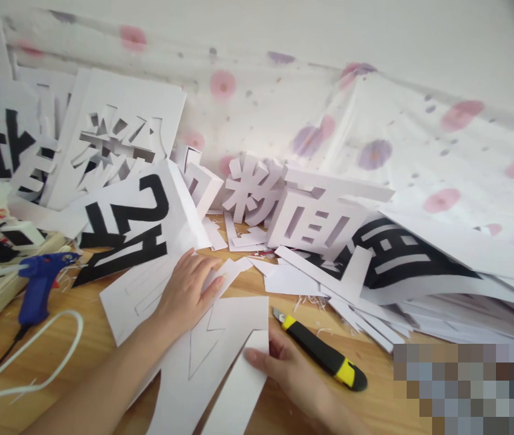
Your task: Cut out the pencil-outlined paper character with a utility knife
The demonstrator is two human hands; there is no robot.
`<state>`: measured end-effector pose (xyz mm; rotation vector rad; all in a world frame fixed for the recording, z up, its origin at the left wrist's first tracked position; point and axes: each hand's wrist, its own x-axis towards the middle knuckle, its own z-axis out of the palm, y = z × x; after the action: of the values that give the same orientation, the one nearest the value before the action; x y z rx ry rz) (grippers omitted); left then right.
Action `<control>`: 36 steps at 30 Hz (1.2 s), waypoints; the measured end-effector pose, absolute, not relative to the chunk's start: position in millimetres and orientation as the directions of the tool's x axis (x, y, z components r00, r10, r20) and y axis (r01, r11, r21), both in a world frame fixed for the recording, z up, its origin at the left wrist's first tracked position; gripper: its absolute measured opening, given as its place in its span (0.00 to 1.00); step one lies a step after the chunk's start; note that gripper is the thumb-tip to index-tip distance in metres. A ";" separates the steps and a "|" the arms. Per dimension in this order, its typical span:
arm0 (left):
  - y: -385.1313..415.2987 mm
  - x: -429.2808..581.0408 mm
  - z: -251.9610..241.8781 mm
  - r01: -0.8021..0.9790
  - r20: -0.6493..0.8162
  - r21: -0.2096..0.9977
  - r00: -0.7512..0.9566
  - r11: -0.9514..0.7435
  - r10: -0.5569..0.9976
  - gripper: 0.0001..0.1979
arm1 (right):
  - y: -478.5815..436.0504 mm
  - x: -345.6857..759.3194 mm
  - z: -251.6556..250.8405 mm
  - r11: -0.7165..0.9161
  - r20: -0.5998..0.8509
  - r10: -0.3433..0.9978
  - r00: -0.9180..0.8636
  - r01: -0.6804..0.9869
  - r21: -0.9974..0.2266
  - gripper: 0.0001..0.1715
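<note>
My left hand [187, 293] lies spread on white board with pencilled outlines, its thumb reaching right and nothing gripped. Under and before it is a marked white board [221, 344] with a zigzag line. My right hand [288, 365] pinches a white board strip [239, 386] at its right edge, thumb on top; a dark gap runs between strip and board. Just right of that hand lies a black and yellow utility knife [320, 350], blade end towards the upper left. Another pencilled white piece [136, 296] sits left of my left hand.
A blue glue gun [42, 284] with a black cord and a white cable [75, 350] is at left. White cut-out characters [254, 187] stand at the back. Black-printed sheets [402, 248] and stacked boards are at right. Scraps [293, 281] litter the wooden table [384, 399].
</note>
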<state>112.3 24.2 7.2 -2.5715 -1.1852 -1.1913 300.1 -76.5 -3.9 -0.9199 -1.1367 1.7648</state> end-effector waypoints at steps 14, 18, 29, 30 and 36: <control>25.5 111.5 9.4 0.682 0.676 0.247 0.387 -0.689 0.626 0.10 | -76.2 299.3 -4.3 -0.268 -0.150 0.908 -0.392 -0.266 -0.926 0.18; 26.7 113.0 7.6 0.670 0.665 0.260 0.399 -0.696 0.632 0.10 | -77.2 300.4 -4.4 -0.304 -0.167 0.901 -0.401 -0.308 -0.902 0.18; 28.5 106.9 4.8 0.684 0.549 0.394 0.361 -0.614 0.754 0.05 | -78.5 311.1 -6.0 -0.385 -0.327 0.918 -0.225 -0.302 -0.872 0.15; 28.8 105.1 5.0 0.690 0.544 0.394 0.357 -0.607 0.759 0.05 | -78.7 313.6 -5.1 -0.384 -0.340 0.921 -0.189 -0.301 -0.873 0.14; 31.0 102.1 5.9 0.681 0.553 0.376 0.378 -0.628 0.742 0.06 | -68.2 348.5 0.2 -0.287 -0.300 0.954 0.025 -0.223 -0.932 0.16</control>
<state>102.1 31.0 5.9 -2.6776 -1.3867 -1.1491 348.5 -68.2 0.2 -1.2798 -0.8448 1.4737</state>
